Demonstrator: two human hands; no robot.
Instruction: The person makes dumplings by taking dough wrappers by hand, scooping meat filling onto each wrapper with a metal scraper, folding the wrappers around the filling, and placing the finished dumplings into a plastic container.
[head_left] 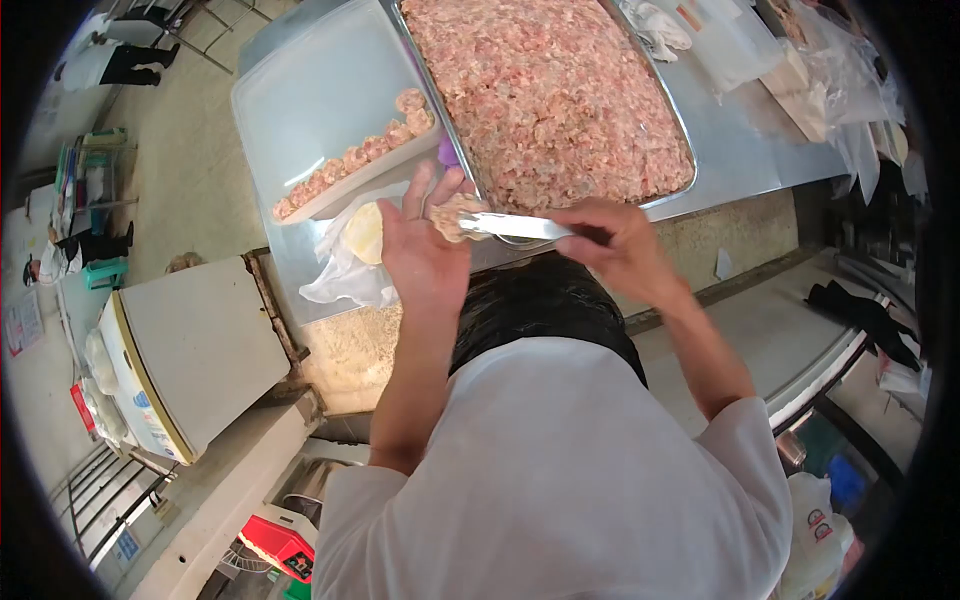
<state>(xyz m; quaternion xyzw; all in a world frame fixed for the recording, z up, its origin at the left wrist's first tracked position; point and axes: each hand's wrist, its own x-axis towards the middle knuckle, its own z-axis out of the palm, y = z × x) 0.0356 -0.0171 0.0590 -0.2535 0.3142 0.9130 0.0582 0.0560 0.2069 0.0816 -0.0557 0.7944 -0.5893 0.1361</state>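
Observation:
My right hand (625, 250) is closed round the handle of a flat metal spatula (515, 226). The blade points left and touches a lump of minced meat (457, 216) at my left hand (428, 245). My left hand is turned palm up with its fingers apart, the meat lying at its fingers. A large metal tray (692, 165) full of minced meat stands just beyond both hands. Left of it, a translucent container (310, 90) holds a row of meat pieces (350, 160) along its near side. A round, pale yellow stack of wrappers (363, 234) lies on white plastic beside my left hand.
The metal table (740, 140) carries a clear plastic tub (725, 45), a white cloth (655, 28) and plastic bags (850, 80) on the right. A white cabinet (205, 350) stands at the left. Two people are in the background at the far left.

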